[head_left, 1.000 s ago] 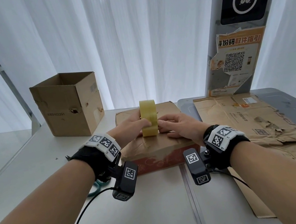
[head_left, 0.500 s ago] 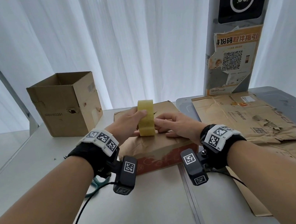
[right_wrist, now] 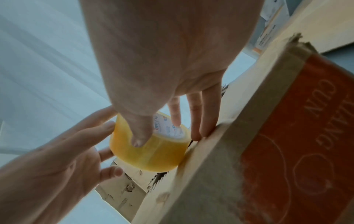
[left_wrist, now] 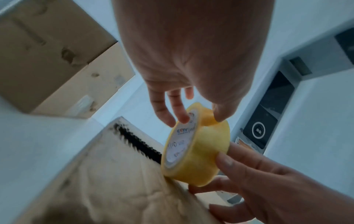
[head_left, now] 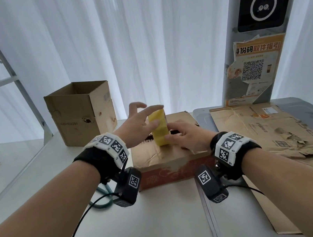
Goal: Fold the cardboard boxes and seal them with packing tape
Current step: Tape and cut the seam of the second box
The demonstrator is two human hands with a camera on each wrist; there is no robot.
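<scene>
A yellow tape roll stands on edge on top of a flat closed cardboard box with a red front side. My left hand reaches over the roll from the left. In the left wrist view its thumb lies on the tape's outer face and its fingers on the printed core side of the roll. My right hand holds the roll low on the right. In the right wrist view its thumb presses the roll, one finger touches the core and the others rest on the box.
An open upright carton stands at the back left. Flattened torn cardboard covers the table's right side. Teal scissors handles lie under my left wrist. A pillar with a poster rises at the back right.
My left hand has loosened from a firm grip: its fingers have spread and lifted over the roll's top. The roll has stayed on the box, with my right hand still at its side.
</scene>
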